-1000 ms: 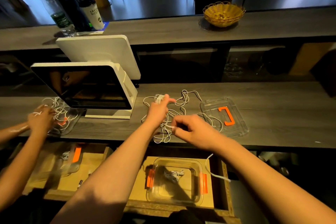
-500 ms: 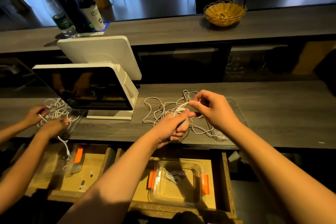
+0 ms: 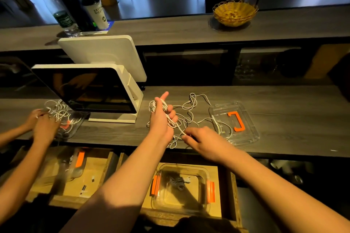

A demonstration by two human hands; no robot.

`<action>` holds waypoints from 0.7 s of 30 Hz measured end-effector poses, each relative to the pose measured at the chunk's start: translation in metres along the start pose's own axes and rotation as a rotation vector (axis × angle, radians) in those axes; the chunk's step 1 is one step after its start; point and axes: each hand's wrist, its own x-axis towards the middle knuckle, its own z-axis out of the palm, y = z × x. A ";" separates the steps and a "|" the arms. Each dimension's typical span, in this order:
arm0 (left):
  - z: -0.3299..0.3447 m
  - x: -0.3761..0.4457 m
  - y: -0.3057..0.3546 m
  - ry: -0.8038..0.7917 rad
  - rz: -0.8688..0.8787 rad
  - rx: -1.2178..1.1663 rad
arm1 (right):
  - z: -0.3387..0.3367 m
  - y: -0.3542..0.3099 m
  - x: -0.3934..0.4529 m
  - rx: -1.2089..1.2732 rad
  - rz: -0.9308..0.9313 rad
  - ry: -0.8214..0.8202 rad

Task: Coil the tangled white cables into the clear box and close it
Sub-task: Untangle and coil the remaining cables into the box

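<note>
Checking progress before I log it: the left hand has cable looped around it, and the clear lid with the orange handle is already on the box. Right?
Not quite. The head view shows the lid lying on the counter, not on the box. The left hand does hold looped cable.

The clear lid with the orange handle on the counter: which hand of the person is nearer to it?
The right hand is nearer; it pinches the cable just left of the clear lid. The left hand is farther left, raised, with white cable wound around it.

Neighbouring box point(image 3: 73, 128) behind blurred hands point(image 3: 44, 125)
</note>
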 end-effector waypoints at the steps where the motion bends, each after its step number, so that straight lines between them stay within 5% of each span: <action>1: -0.002 0.002 -0.001 -0.005 0.039 0.093 | -0.002 -0.002 -0.001 -0.031 -0.026 -0.010; 4: -0.005 0.003 -0.006 -0.047 0.146 0.638 | -0.010 -0.005 -0.002 -0.119 -0.098 0.019; 7: -0.003 -0.004 -0.015 -0.229 -0.021 0.957 | -0.021 -0.004 0.001 -0.198 -0.199 0.128; 11: 0.001 -0.019 -0.014 -0.495 -0.443 0.870 | -0.046 0.006 0.005 -0.172 -0.142 0.399; 14: 0.001 -0.025 -0.011 -0.664 -0.680 0.588 | -0.053 0.007 0.005 0.123 -0.084 0.416; 18: 0.002 -0.029 -0.001 -0.864 -0.574 0.718 | -0.050 0.012 0.007 0.387 -0.004 0.517; 21: 0.009 -0.032 -0.004 -0.668 -0.404 0.870 | -0.044 0.024 0.006 0.354 0.212 0.616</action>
